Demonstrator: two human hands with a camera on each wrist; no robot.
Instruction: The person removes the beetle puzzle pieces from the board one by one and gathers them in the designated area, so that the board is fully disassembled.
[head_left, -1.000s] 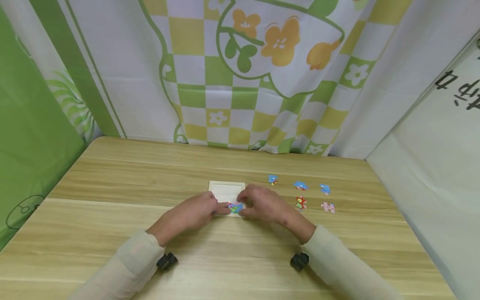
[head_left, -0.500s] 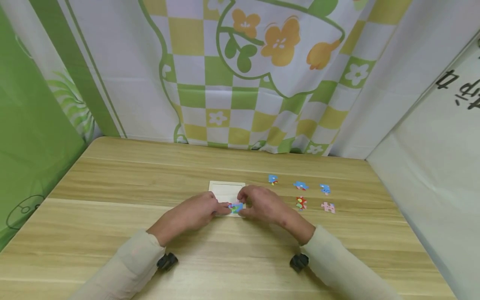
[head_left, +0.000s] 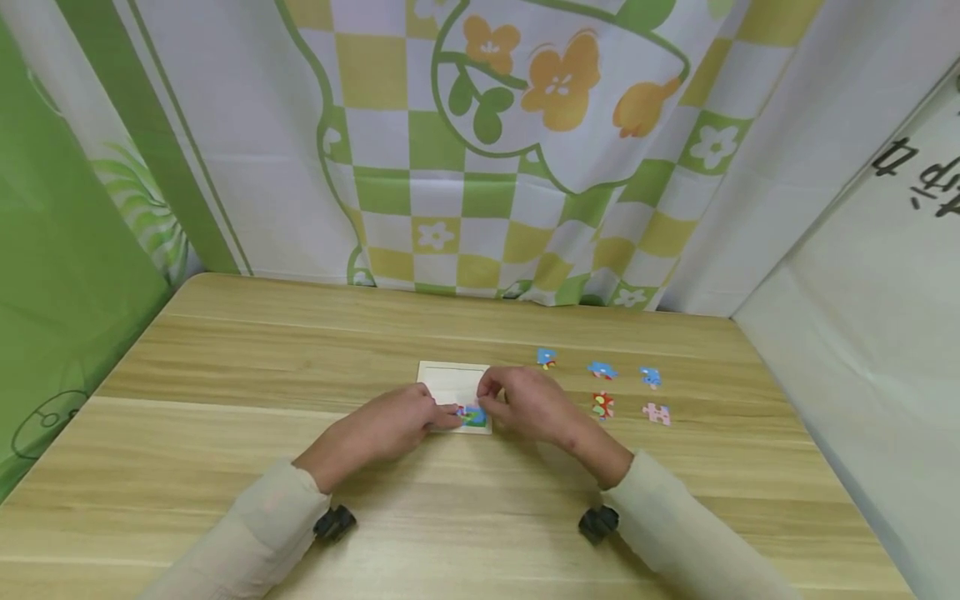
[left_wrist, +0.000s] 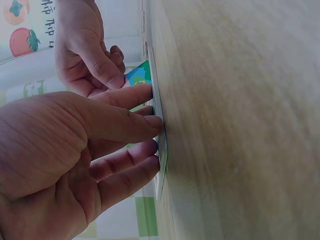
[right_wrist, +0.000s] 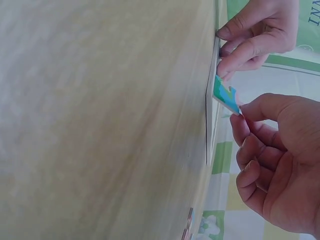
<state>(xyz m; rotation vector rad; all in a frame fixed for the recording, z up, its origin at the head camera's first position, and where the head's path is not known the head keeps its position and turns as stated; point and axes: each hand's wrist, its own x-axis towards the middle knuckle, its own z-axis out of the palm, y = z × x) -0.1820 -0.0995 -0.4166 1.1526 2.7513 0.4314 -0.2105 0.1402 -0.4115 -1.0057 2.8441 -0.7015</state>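
In the head view a pale wooden puzzle tray (head_left: 454,382) lies at the middle of the table. My right hand (head_left: 528,404) pinches a blue-and-green jigsaw piece (right_wrist: 227,96) by one edge between thumb and index finger. That piece stands tilted, its raised side at my right fingertips and its lower side at the tray. My left hand (head_left: 393,421) rests on the tray's near left part, index finger stretched out beside the piece, thumb at the near rim. Whether another piece lies under the left fingers I cannot tell.
Right of the tray lie several loose jigsaw pieces: a blue one (head_left: 546,358), a blue-and-red one (head_left: 602,371), another blue one (head_left: 650,377), a red spotted one (head_left: 602,406) and a pink one (head_left: 657,414). A patterned curtain (head_left: 510,200) hangs behind the table (head_left: 247,358).
My right thumb has shifted up from the piece's near right corner to its upper right edge, and more of the piece shows. My left hand and the tray look unmoved.
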